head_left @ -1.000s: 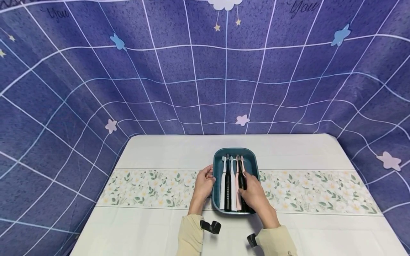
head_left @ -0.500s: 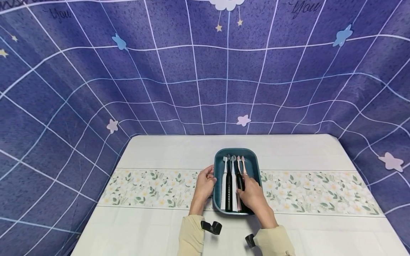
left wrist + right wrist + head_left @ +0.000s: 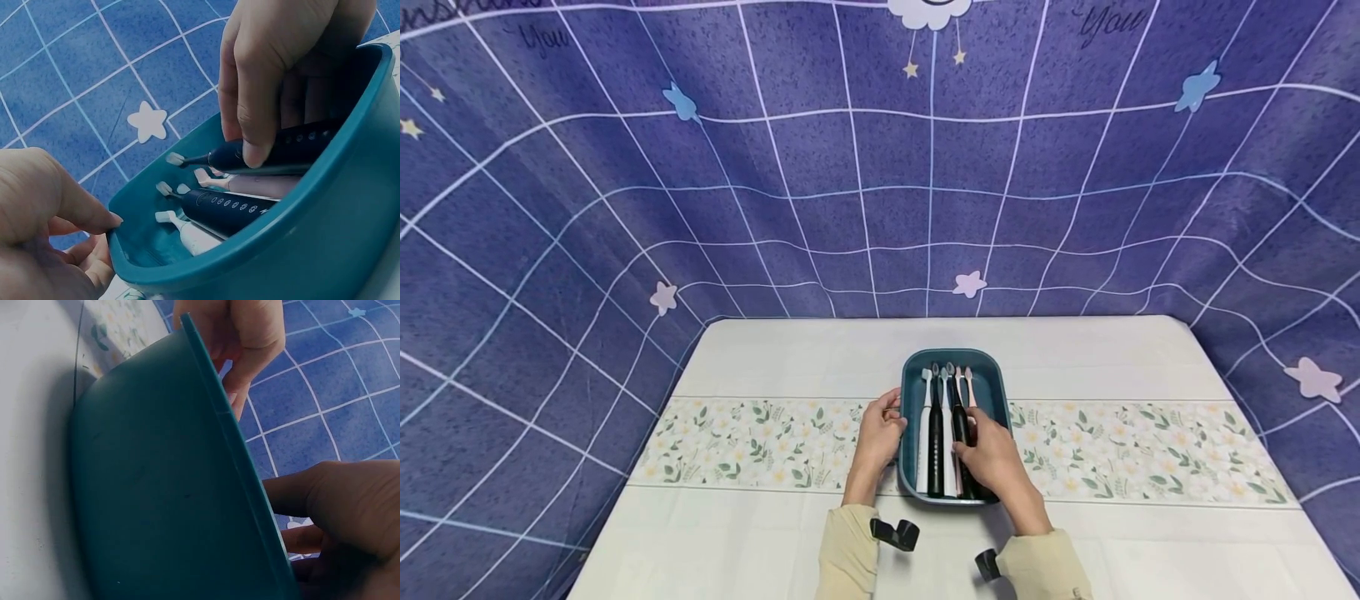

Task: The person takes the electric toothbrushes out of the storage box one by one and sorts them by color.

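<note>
teal tray (image 3: 992,375) was seen mid-tabletop (image 3: 775,358) on the floral runner, w/ white, black & pink toothbrushes laid side by side in it. tray's left rim was gripped by the left hand (image 3: 877,433), fingers curled over the edge. a black toothbrush (image 3: 294,147) inside the tray was pinched by the right hand (image 3: 992,457), grip clenched on its handle.

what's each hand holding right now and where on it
The right hand grips a black toothbrush by its handle, inside the tray. The left hand holds the tray by its left rim.
</note>
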Tool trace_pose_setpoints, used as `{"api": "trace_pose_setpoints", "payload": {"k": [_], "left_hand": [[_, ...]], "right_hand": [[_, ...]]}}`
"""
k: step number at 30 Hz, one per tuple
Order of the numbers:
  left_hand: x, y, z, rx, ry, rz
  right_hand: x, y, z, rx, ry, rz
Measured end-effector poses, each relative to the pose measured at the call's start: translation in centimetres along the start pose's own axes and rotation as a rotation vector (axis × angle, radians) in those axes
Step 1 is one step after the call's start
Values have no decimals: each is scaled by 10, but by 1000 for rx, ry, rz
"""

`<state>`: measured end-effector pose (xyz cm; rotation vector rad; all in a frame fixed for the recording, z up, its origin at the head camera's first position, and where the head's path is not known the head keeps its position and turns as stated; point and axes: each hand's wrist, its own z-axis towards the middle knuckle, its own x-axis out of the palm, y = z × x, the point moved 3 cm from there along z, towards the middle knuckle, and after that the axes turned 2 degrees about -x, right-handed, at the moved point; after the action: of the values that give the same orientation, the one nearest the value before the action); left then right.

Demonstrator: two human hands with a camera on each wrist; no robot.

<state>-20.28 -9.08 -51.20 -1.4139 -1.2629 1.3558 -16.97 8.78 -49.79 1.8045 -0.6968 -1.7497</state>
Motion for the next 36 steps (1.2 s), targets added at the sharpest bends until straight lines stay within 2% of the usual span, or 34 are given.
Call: {"api": "trace_pose_setpoints", "payload": {"k": [2, 5, 6, 9, 12, 20, 29, 36], "left_hand": [[-1, -4, -2, 2, 12, -8], [-3, -20, -10, 1, 28, -13], [-3, -20, -10, 5, 31, -10], [-3, -14, -7, 15, 17, 4], [-1, 2, 1, 19, 4, 8], [0, 0, 3, -16, 33, -24], [1, -2, 0, -4, 1, 0], [0, -3, -2, 7, 5, -15]], "right_hand": [[0, -1, 0, 9, 3, 21], [-2, 0, 0, 5, -12, 51], [-2, 0, 0, 0, -18, 63], [-4, 1, 1, -22, -43, 90], [-7, 3, 2, -39, -54, 124], [-17, 8, 2, -87, -93, 204], [-29, 9, 5, -107, -145, 219], [-44, 9, 8, -113, -201, 278]]}}
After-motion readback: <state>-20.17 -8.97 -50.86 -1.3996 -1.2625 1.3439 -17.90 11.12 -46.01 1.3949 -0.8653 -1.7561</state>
